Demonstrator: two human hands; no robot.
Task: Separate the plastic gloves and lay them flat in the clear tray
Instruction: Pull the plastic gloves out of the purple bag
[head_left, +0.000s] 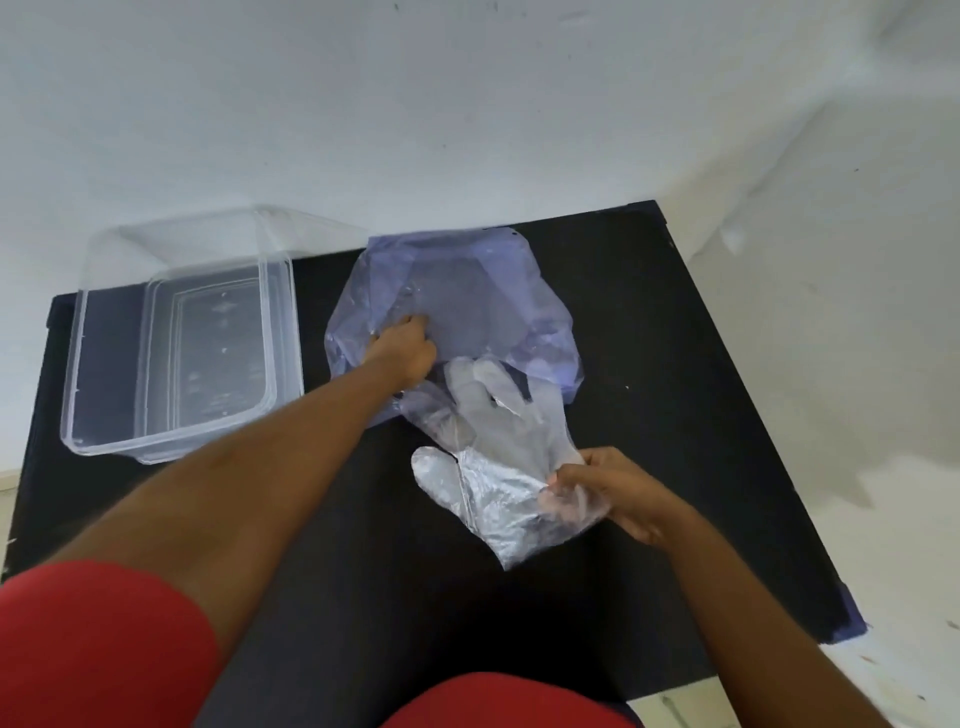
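White walls stand behind the black table (649, 364) where I work. At about ten o'clock from the middle of the table sits the clear tray (78, 374), and I see no glove inside it yet. At twelve o'clock lies a bluish plastic bag (519, 291), wrinkled and half open.

My left hand (405, 348) is on the near left part of the bag, with the fingers curled and pressing the plastic down; I cannot tell if it really pinches something. My right hand (618, 493) is at about four o'clock, with the fingers closed narrow on the cuff of the plastic gloves (493, 452). They look like more than one layer, stuck together, but I cannot count them.

The long axis of the gloves goes from the cuff in my right hand up toward eleven o'clock, so their fingertips point to the bag and touch its near edge. The tray is well apart from them, on the left, beyond my left arm. My left hand is the nearer one to the tray, but the right one has the gloves. I think the next move is to peel one layer, then carry it leftward across the table.
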